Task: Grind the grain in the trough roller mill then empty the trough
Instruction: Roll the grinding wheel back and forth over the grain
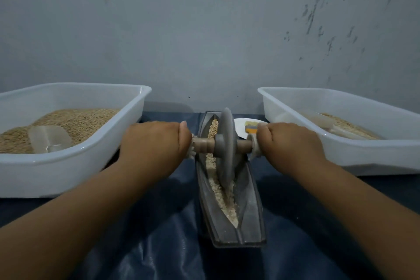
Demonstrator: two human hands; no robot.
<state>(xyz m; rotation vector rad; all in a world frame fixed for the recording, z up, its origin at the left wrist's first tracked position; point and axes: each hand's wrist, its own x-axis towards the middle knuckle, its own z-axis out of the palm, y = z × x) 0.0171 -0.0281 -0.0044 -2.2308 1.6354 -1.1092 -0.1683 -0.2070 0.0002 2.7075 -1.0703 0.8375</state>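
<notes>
The long grey boat-shaped trough (pixel 247 213) lies on the dark blue sheet (pixel 163 252), between the two white plastic tubs, and the grey stone disc wheel (pixel 225 143) stands upright inside its groove, about in the middle of the length. The left hand (pixel 154 143) has its fingers curled around the left end of the wooden axle (pixel 204 143), and the right hand (pixel 288 143) grips the right end in the same way, so both hands hold the roller. The grain in the groove (pixel 221 198) near the person looks pale and broken, already crushed, while the grain on the far side of the wheel (pixel 213 128) looks more whole. So I judge the grinding is in progress but not finished; the far part needs more passes, and emptying the trough is not yet begun. The left white tub (pixel 127 134) holds much whole grain and a clear plastic scoop (pixel 51 138). The right white tub (pixel 295 143) holds a smaller amount of grain and another clear scoop (pixel 327 124). Behind the trough a small white plate (pixel 241 129) carries a yellow and grey brush (pixel 251 127), perhaps for sweeping out the flour.
</notes>
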